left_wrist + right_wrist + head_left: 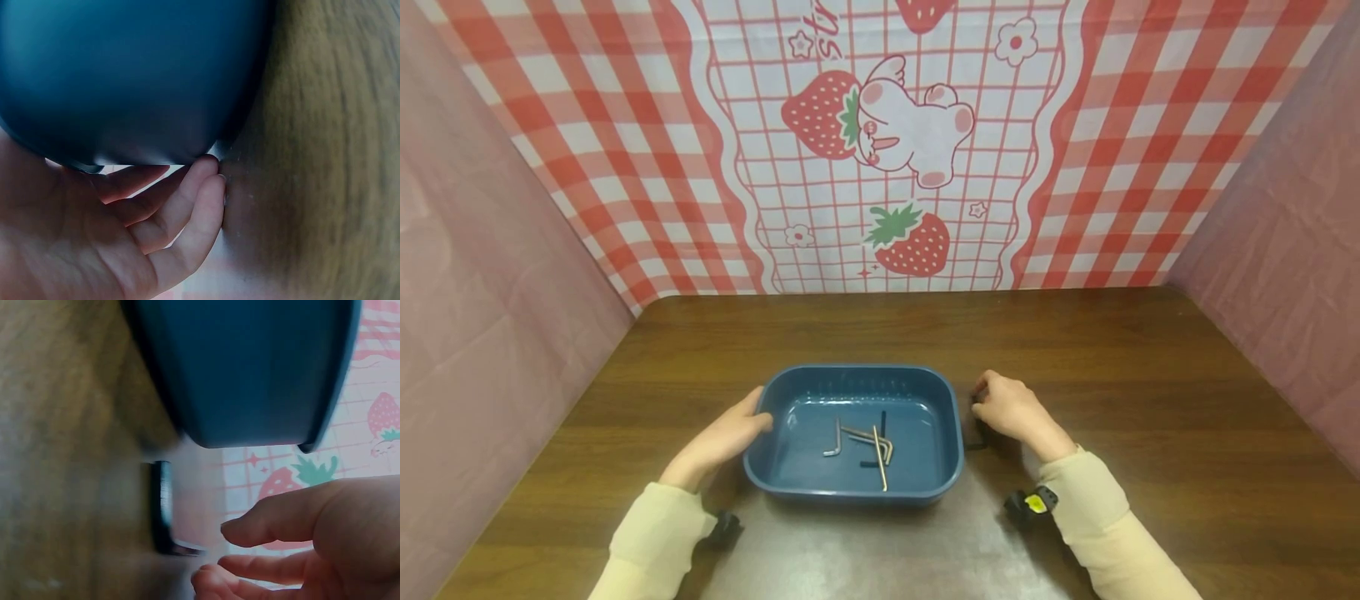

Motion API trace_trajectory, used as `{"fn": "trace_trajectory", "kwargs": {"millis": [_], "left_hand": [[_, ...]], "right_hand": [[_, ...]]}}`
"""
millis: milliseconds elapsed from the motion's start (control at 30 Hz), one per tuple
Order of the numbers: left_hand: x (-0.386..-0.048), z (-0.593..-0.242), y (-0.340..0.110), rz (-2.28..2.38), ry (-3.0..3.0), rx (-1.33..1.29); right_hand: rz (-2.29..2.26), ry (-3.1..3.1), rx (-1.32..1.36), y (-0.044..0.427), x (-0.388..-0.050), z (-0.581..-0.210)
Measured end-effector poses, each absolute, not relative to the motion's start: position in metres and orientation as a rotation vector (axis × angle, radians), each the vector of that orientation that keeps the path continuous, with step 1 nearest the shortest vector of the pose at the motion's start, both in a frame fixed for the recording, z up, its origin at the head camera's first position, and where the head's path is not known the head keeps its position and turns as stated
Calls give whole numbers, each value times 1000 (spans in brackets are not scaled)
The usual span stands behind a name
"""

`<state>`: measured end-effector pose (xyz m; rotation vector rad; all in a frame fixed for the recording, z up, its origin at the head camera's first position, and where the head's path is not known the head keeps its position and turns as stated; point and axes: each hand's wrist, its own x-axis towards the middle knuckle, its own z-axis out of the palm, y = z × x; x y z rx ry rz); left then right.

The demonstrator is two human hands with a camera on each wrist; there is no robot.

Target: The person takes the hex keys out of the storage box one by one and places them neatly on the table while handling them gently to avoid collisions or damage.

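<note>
A blue tray (853, 495) holds several L-shaped hex keys, silver (837, 437) and black (883, 423). My left hand (726, 437) grips the tray's left side, thumb at the rim; the left wrist view shows its fingers (203, 206) against the outer wall (137, 81). To the right of the tray lies another black hex key (977, 445), seen on the table in the right wrist view (162, 503). My right hand (1011, 408) is over its far end, and in the right wrist view the thumb and fingers (262, 569) are apart with nothing visibly between them.
The brown wooden table (1090, 350) extends around the tray. Behind it hangs a red-and-white checked cloth (1120, 125) with strawberry prints, and pink cloths (1277, 208) stand at both sides. A black wrist device (1030, 504) is at each sleeve.
</note>
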<state>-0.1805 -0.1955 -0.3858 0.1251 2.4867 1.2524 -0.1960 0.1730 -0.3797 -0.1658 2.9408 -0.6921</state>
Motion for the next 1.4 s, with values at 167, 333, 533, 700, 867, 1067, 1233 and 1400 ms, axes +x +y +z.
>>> {"fn": "trace_trajectory", "kwargs": {"millis": [167,333,533,700,867,1067,1233,1400], "left_hand": [[-181,-387,-195,1247,2493,112],[-182,-387,-196,1259,2478,106],[-181,-387,-196,1281,2474,124],[-181,-388,-197,1265,2517,133],[-183,-388,-196,1249,2553,149],[-181,-386,-198,1218,2549,114],[-182,-386,-197,1205,2562,126],[-183,-387,-195,1210,2549,101]], "right_hand": [[-725,2980,-129,173,-193,-368],[-744,3040,-141,167,-190,-357],[-743,3098,-184,157,-186,-349],[-780,3159,-269,142,-182,-343],[-812,3194,-361,123,-173,-336],[-758,3158,-476,98,-160,-339],[-668,3113,-574,83,-153,-346],[-580,3056,-661,72,-150,-352]]}}
